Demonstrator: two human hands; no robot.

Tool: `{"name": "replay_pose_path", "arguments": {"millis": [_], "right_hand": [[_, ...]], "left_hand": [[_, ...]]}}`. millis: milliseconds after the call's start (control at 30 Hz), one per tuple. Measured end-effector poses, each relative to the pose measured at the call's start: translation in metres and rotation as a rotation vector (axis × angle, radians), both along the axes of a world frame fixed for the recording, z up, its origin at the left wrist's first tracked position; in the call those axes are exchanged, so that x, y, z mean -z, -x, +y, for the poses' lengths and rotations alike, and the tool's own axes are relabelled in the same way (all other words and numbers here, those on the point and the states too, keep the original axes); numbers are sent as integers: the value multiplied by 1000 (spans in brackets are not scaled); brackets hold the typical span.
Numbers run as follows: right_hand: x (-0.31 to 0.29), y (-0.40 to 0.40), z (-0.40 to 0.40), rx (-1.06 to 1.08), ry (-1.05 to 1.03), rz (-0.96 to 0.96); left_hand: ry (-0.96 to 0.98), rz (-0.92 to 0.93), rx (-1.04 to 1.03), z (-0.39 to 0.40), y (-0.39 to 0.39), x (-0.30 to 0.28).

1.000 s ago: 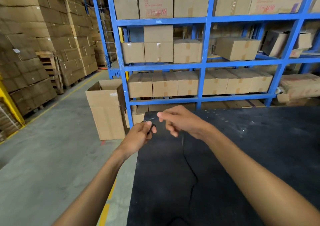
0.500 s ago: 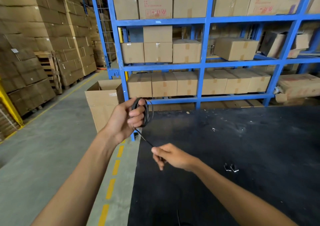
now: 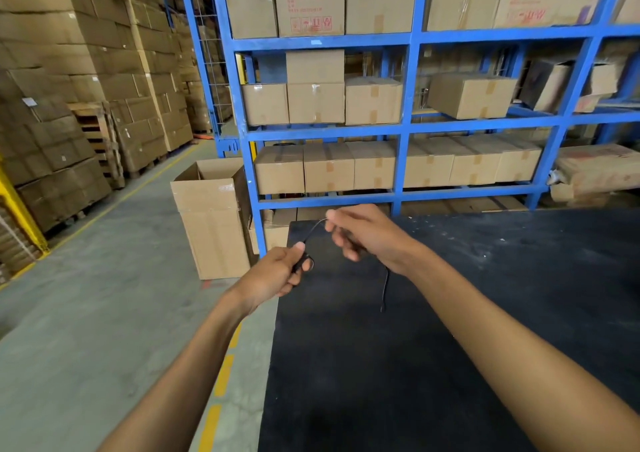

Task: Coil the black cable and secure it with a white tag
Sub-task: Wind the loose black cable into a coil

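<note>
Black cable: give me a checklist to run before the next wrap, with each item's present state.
1. Left hand grips the black cable coil: ok.
2. Right hand pinches the run between the hands: ok.
3. Loose tail hangs free below the right hand, unknotted: ok.
4. Tail is short enough to finish coiling: cannot tell.
5. White tag within reach: cannot tell, none visible.
6. Black table bare under the hands: ok.

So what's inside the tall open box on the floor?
The open cardboard box shows only its upper inner walls and flaps. From this angle its own front wall hides the bottom, so I cannot tell whether anything is inside.
</note>
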State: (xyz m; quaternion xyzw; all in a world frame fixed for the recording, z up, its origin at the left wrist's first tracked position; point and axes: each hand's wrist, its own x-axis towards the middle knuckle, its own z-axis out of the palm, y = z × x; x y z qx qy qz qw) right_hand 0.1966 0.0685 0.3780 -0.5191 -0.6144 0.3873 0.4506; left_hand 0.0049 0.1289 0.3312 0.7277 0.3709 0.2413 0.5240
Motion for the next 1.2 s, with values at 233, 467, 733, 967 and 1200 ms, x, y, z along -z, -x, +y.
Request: {"name": "replay_pose_path", "arguments": {"millis": [233, 467, 733, 967, 1200], "right_hand": [[30, 36, -18, -107, -45, -96], [120, 8, -25, -243, 131, -177], [79, -57, -14, -48, 94, -84], [8, -50, -15, 8, -37, -85], [12, -2, -35, -136, -187, -156]], "left_hand": [[125, -629, -167, 11, -23, -12], [398, -931, 107, 3, -18, -61], [439, -239, 231, -11, -5, -44], [24, 6, 78, -16, -29, -9], [-69, -490, -254, -7, -48, -11]]}}
